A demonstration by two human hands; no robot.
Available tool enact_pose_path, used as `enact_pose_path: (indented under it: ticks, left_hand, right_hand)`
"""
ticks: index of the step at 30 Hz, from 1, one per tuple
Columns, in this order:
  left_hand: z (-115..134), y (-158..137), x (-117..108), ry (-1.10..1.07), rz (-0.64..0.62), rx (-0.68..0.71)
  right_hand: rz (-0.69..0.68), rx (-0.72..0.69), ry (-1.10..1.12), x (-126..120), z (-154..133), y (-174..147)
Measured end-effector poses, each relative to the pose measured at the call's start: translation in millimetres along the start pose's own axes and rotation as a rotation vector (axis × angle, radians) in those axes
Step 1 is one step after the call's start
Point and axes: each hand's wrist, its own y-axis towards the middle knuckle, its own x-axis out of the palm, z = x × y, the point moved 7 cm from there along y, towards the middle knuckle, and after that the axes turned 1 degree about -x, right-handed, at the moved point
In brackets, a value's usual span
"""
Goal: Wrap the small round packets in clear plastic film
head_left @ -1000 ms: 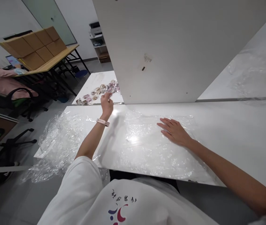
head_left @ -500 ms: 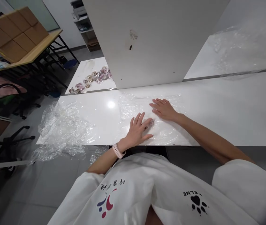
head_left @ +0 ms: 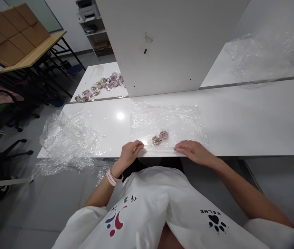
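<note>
A clear plastic sheet (head_left: 164, 116) is spread on the white table in front of me. Near its front edge lie a small pinkish round item (head_left: 163, 134) and a small brown-gold item (head_left: 156, 140), side by side; their exact kind is too small to tell. My left hand (head_left: 131, 153) pinches the sheet's near edge left of the items. To the right of them, my right hand (head_left: 195, 152) has its fingers pressed together on the same edge. Between the hands the film's front strip looks pulled straight or folded.
Crumpled plastic film (head_left: 69, 138) hangs over the table's left end. Behind the sheet rises an upright white panel (head_left: 172, 45). Several small wrapped items (head_left: 107, 82) lie at back left; more film (head_left: 261, 58) lies at back right. Cardboard boxes (head_left: 14, 34) stand on another table.
Both hands were flat on the sheet, the left partly covering the small items. They have drawn back to the near edge and closed on the film, and the items now show.
</note>
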Motion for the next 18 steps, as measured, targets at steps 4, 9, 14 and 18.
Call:
enact_pose_path:
  ticks: [4,9,14,18]
  left_hand:
    - [-9.6,53.3,-5.1,0.166,-0.152,-0.148]
    - [-14.2,76.1,6.5,0.417,-0.214,-0.224]
    - [-9.4,70.6,-2.0,0.408,-0.181,-0.116]
    - [-32.8,124.5,-70.3,0.373,0.211,-0.107]
  right_hand:
    - [-0.122,0.154,0.12,-27.0,18.3,53.9]
    - [-0.01,0.315,-0.201,-26.4,43.9,96.0]
    - [0.212,-0.098,-0.477,-4.4,7.1,88.9]
    - [0.146,-0.235,-0.436,29.7,3.2,76.9]
